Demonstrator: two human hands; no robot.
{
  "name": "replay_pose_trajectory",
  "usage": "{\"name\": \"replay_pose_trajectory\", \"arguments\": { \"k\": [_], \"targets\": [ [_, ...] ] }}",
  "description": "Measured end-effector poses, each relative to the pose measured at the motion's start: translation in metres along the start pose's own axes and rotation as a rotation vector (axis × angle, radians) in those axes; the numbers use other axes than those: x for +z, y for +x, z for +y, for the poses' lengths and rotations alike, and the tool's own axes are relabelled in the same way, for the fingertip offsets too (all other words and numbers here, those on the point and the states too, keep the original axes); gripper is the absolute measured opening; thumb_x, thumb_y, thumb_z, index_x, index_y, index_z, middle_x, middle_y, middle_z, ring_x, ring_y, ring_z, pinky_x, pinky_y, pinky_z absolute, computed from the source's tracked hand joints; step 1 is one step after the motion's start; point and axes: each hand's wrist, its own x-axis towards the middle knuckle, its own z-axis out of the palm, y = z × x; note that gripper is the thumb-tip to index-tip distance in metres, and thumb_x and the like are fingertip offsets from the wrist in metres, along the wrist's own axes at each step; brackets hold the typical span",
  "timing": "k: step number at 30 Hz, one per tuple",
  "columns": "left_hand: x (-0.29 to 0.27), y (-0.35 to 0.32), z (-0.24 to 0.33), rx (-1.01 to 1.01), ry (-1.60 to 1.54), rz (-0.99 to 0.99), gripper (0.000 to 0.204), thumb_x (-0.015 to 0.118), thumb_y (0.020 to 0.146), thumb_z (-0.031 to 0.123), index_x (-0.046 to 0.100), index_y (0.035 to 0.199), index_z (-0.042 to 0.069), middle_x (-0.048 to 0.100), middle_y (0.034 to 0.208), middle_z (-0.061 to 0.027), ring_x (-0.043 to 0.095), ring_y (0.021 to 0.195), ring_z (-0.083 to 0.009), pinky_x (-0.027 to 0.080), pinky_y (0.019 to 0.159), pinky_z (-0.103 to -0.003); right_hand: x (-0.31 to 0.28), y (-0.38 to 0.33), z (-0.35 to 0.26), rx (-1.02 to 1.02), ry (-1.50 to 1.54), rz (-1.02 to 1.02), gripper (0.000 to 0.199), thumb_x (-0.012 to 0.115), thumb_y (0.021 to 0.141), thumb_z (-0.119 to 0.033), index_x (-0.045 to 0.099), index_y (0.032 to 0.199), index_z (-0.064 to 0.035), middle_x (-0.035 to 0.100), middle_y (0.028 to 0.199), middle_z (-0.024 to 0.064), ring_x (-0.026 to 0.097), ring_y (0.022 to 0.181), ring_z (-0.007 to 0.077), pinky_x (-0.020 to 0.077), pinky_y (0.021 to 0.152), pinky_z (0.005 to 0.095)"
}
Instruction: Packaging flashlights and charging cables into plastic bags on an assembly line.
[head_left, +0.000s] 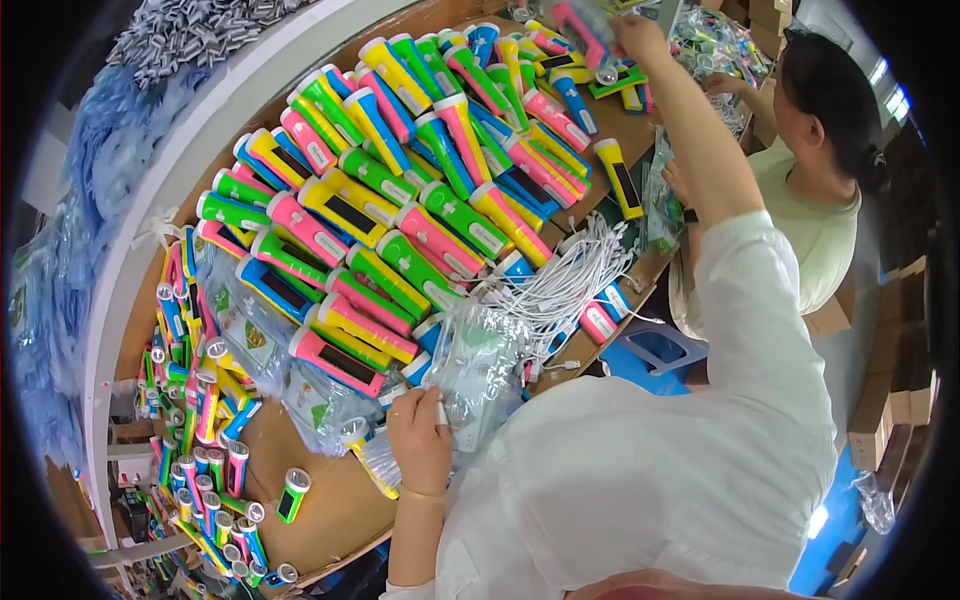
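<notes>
- At left and centre, we see many multicoloured plastic flashlights [345, 208] lying unbagged, so plenty seems left.
- Our left hand [417, 440] bends its fingers beside thin clear plastic bags [478, 365]; we cannot tell whether they grip anything.
- Tangled white cables [575, 280] lie loose.
- Our right hand [637, 38] closes its fingers on a raised clear-bagged pink flashlight [580, 32].
- Farther right, a heap of clear-bagged items [715, 48] seems already packed.

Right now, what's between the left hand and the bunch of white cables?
In the head view, clear plastic bags lie between the left hand and the white cables.
</notes>
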Motion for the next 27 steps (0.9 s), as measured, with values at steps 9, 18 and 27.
{"name": "replay_pose_trajectory", "arguments": {
  "k": [9, 18, 27],
  "targets": [
    [0.01, 0.004, 0.004, -0.174, -0.191, -0.039, 0.022, 0.073, 0.082, 0.003, 0.071, 0.104, 0.005, 0.066, 0.092, -0.0136, 0.066, 0.08, -0.0337, 0.053, 0.068, -0.039, 0.066, -0.094, -0.056, -0.325, 0.448, -0.325, 0.038, 0.064, 0.099, -0.021, 0.059, 0.132, -0.0038, 0.072, 0.107, 0.0083, 0.072, 0.083, 0.0145, 0.0575, 0.068, 0.0296],
    [0.0, 0.01, 0.007, -0.133, -0.219, -0.043, 0.022, 0.07, 0.082, 0.002, 0.07, 0.104, 0.003, 0.068, 0.089, -0.017, 0.066, 0.08, -0.036, 0.052, 0.07, -0.042, 0.094, -0.406, -0.115, -1.17, 0.189, -1.107, 0.017, 0.073, 0.083, -0.021, 0.07, 0.096, -0.0111, 0.067, 0.093, 0.0039, 0.063, 0.096, 0.0227, 0.0486, 0.085, 0.0376],
    [-0.031, -0.026, 0.001, -0.361, -0.354, 0.038, 0.018, 0.069, 0.084, -0.002, 0.071, 0.102, 0.001, 0.07, 0.088, -0.0137, 0.066, 0.074, -0.0285, 0.052, 0.067, -0.033, 0.086, -0.398, -0.096, -1.083, 0.153, -1.025, 0.015, 0.074, 0.083, -0.014, 0.064, 0.093, -0.0105, 0.063, 0.092, 0.0036, 0.062, 0.09, 0.024, 0.0461, 0.083, 0.0375]
  ]
}}
